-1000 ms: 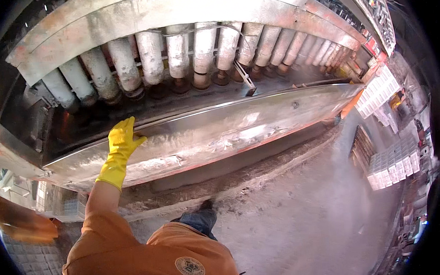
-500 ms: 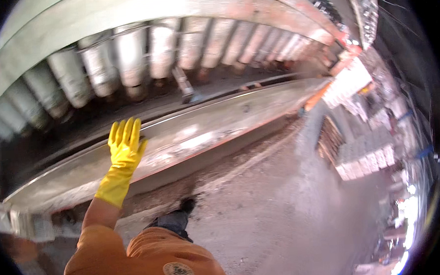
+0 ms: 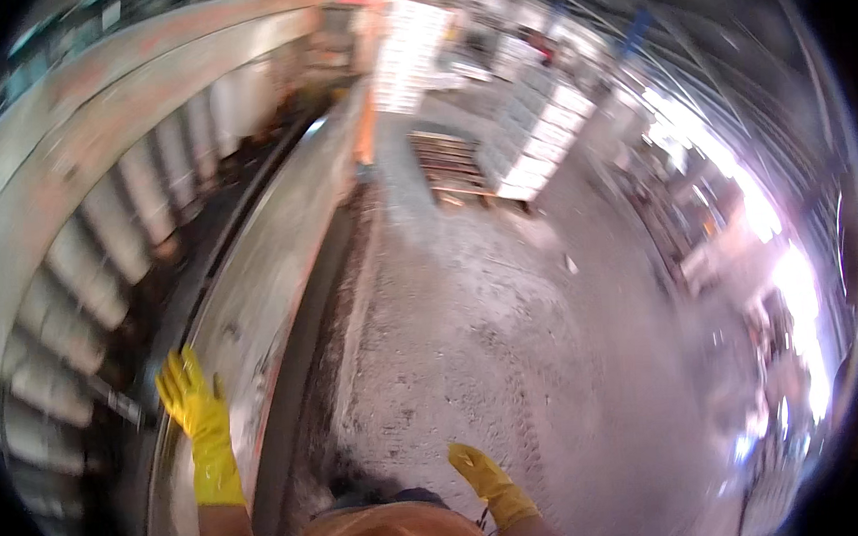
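My left hand (image 3: pixel 191 397), in a yellow rubber glove, lies with its fingers stretched out at the inner edge of a long metal beam (image 3: pixel 276 218). It holds nothing; whether it presses on the edge or hovers just above is hard to tell. Lower down, in front of my body, my right hand (image 3: pixel 483 474) wears the same kind of glove. Its fingers point forward, close together and slightly blurred, with nothing seen in them. Beyond the beam, to the left, stands a row of grey cylinders (image 3: pixel 112 236) under a wide curved-looking rail (image 3: pixel 73 141).
A wooden pallet (image 3: pixel 448 160) lies ahead beside a stack of pale blocks (image 3: pixel 543 131). Another white stack (image 3: pixel 408 56) stands farther back, near an orange post (image 3: pixel 366 126). Dusty concrete floor (image 3: pixel 470 314) with tyre marks stretches to the right of the beam.
My view has turned right, so the beam now runs away ahead and the pallet sits near the upper middle. My right glove has come into view. The left hand stays by the beam's edge.
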Motion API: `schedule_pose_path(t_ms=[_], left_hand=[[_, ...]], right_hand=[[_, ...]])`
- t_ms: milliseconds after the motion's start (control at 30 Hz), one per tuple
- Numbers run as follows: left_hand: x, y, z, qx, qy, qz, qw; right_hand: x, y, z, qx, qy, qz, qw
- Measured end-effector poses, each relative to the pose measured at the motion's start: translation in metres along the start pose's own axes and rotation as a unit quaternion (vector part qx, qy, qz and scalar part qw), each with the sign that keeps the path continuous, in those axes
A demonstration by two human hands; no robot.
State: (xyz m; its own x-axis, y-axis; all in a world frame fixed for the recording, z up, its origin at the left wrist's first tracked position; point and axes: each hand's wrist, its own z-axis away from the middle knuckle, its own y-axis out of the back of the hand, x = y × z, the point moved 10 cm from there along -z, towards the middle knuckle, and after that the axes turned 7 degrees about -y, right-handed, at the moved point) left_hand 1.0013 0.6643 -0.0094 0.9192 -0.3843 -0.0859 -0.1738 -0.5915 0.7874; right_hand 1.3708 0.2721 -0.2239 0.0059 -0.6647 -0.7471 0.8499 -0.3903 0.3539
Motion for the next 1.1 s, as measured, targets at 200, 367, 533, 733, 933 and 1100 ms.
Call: schedule_pose_path(t_ms=[200,367,533,733,933,1100], left_hand=[[0.044,-0.066,-0.069,-0.057,0.013,-0.034,0.998],[0.068,-0.095,-0.100,-0.011,0.002,-0.114,0.993],[0.114,-0.081,-0.140,0.022,0.016,-0.171,0.985],[0.119,-0.137,-0.173,0.037,0.066,-0.207,0.975],[0.243,-0.202,-0.286,0.047,0.011,-0.154,0.987],[0.370,-0.296,-0.384,0.057,-0.045,-0.060,0.996]], right_hand=[[0.306,0.025,-0.025,-0.014,-0.280,0.237,0.930],[0.302,0.055,-0.029,0.056,-0.400,0.071,0.912],[0.269,0.070,-0.141,0.063,-0.366,0.006,0.928],[0.171,0.149,-0.353,0.087,-0.182,0.075,0.977],[0.037,0.201,-0.565,0.074,-0.204,0.084,0.972],[-0.040,0.144,-0.684,0.036,0.098,0.026,0.994]])
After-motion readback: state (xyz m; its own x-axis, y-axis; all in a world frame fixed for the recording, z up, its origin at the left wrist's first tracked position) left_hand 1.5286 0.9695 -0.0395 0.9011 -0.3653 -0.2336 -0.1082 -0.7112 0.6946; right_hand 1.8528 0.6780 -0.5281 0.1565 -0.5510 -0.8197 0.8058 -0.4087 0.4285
